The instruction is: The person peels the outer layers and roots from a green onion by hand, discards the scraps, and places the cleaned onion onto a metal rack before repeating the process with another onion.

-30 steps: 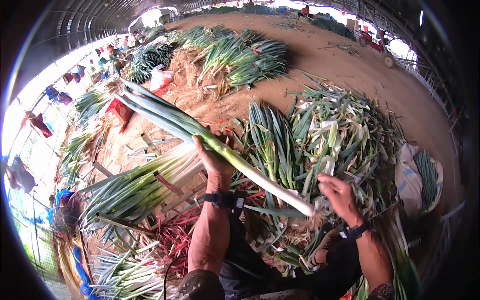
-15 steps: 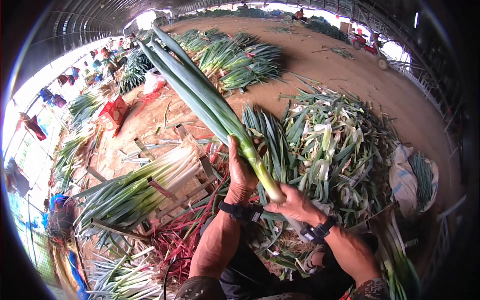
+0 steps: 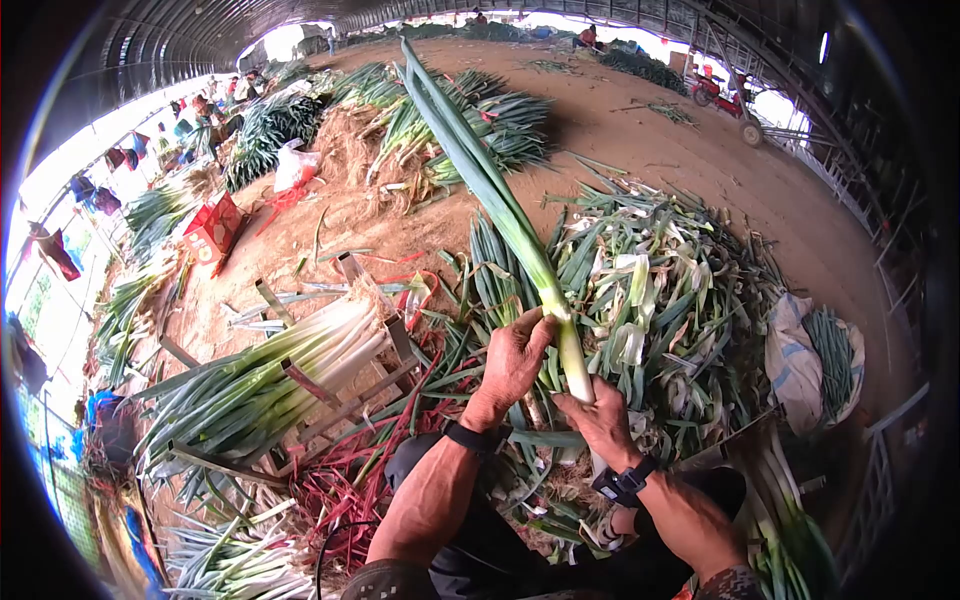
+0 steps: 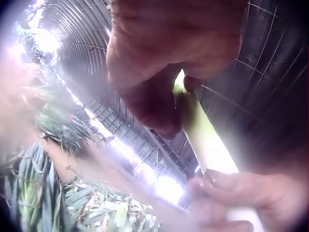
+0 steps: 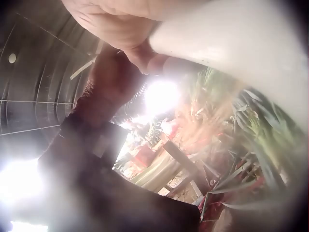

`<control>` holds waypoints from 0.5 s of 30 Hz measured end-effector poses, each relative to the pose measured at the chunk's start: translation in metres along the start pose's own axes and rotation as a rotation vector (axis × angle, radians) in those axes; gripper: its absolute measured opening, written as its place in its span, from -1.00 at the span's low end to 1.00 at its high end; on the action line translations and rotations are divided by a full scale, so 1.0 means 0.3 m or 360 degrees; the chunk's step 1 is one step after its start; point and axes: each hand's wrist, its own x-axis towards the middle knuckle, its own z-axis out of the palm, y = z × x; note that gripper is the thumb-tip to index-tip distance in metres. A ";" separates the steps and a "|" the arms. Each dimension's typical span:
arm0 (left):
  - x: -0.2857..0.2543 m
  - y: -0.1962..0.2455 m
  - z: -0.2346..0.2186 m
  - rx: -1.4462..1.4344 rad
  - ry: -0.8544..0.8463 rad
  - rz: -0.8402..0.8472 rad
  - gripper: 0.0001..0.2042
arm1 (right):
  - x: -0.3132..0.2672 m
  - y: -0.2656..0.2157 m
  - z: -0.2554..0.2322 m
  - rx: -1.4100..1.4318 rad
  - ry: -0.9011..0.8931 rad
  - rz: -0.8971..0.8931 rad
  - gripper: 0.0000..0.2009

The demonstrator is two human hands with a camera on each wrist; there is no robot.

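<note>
A long green onion (image 3: 487,178) slants across the head view, leafy top pointing up and away, pale stem toward the person. My left hand (image 3: 512,362) pinches it where green turns pale, thumb and fingers curled. Lower down, my right hand (image 3: 603,420) grips the white stem, and the root end below is mostly hidden. In the left wrist view, the left hand (image 4: 174,63) holds the stem (image 4: 207,140) above the right hand (image 4: 246,198). The right wrist view shows the right hand (image 5: 120,24) against the white stem (image 5: 231,43), very close and blurred.
A wooden rack (image 3: 345,405) holding trimmed onions (image 3: 270,375) stands at left, red ties (image 3: 345,500) beside it. Loose leaves (image 3: 660,290) are heaped right of centre, with a white sack (image 3: 795,365) beyond. Bundles (image 3: 510,125) lie farther back; a red bag (image 3: 213,232) is at left.
The onion has swung from leaning left to more upright, and its top has moved right. My right hand, first apart from it, now grips the stem; my left hand has moved right with it.
</note>
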 end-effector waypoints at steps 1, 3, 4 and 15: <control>0.001 -0.012 0.001 -0.0008 0.0012 -0.0031 -0.67 | -0.002 0.003 -0.003 0.0009 -0.0006 0.0020 -0.68; 0.006 -0.032 0.010 -0.0026 0.0024 -0.0089 -0.68 | -0.004 0.002 -0.012 0.0094 -0.0048 0.0057 -0.69; 0.002 -0.031 0.022 -0.0143 0.0089 -0.0014 -0.67 | -0.008 -0.002 -0.017 0.0168 -0.0090 0.0075 -0.69; 0.005 -0.043 0.082 -0.0767 -0.0025 -0.0542 -0.68 | -0.014 -0.127 -0.066 0.1300 -0.0867 0.0579 -0.66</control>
